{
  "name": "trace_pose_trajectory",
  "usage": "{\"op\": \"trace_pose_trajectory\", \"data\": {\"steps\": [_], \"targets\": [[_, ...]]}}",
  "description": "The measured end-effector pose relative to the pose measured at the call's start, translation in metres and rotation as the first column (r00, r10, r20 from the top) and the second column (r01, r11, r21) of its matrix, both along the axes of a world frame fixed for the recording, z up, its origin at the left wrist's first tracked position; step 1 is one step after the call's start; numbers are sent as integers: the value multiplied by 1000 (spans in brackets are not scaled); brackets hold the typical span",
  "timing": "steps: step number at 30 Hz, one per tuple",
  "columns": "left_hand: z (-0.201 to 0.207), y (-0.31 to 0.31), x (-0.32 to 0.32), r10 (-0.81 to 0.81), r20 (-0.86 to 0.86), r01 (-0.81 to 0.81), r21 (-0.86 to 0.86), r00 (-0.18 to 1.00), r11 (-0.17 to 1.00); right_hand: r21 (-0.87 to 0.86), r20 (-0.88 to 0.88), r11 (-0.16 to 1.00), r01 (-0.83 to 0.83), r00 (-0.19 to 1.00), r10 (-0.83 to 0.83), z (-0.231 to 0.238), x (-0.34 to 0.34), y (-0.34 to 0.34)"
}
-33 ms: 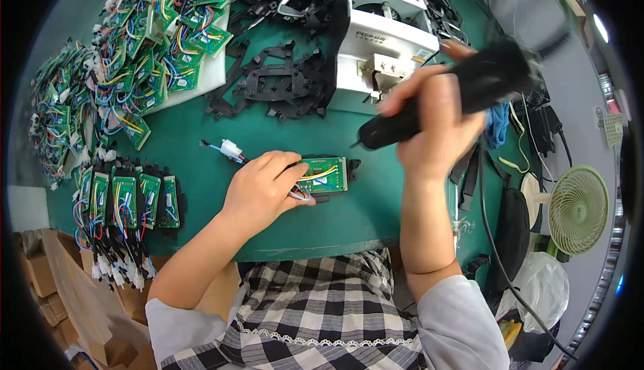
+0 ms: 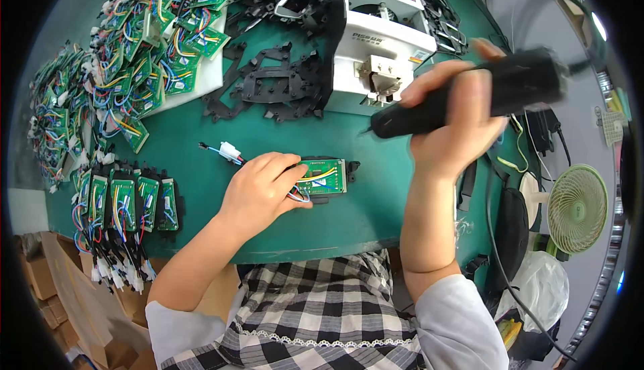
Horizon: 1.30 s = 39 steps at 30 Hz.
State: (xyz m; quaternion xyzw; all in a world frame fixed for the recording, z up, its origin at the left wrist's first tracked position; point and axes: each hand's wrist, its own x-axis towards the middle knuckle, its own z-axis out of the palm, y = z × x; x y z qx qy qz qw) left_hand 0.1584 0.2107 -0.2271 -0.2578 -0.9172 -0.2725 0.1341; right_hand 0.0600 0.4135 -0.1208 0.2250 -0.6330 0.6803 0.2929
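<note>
A green circuit board [image 2: 325, 177] with yellow and blue wires lies in a black plastic bracket [image 2: 353, 172] on the table. My left hand [image 2: 260, 185] grips its left side, fingers closed over the board's end and wires. A white connector [image 2: 230, 151] on a short cable sticks out past my knuckles. Raised above the table to the right of the board, my right hand [image 2: 456, 112] is wrapped round a black electric screwdriver [image 2: 483, 95]. Its thin tip points left, well apart from the board. The hand and tool are somewhat blurred.
A white screw feeder [image 2: 379, 48] stands at the back. Beside it lie loose black brackets [image 2: 278, 83]. Wired boards [image 2: 144, 55] are heaped at the far left; several bracketed boards [image 2: 124, 202] sit nearer. A small green fan [image 2: 578, 209] and a black cord [image 2: 493, 236] are right.
My right hand and the electric screwdriver have shifted a little to the right, uncovering more of the screw feeder's front. My left hand and the board stay in place.
</note>
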Motion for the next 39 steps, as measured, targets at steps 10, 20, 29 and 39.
{"op": "trace_pose_trajectory", "data": {"steps": [10,20,29,39], "targets": [[3,3,-4,8,14,-8,-25,1000,1000,-52,-190,998,27,981,-36,25,-37,0],[4,3,-6,15,39,-15,-7,999,1000,88,-95,996,28,995,-19,14,-21,6],[1,2,-5,31,54,-31,-13,998,999,9,233,982,-189,955,182,-27,30,10],[2,3,-5,35,84,-34,-17,996,999,59,235,973,-222,951,203,-41,39,10]]}}
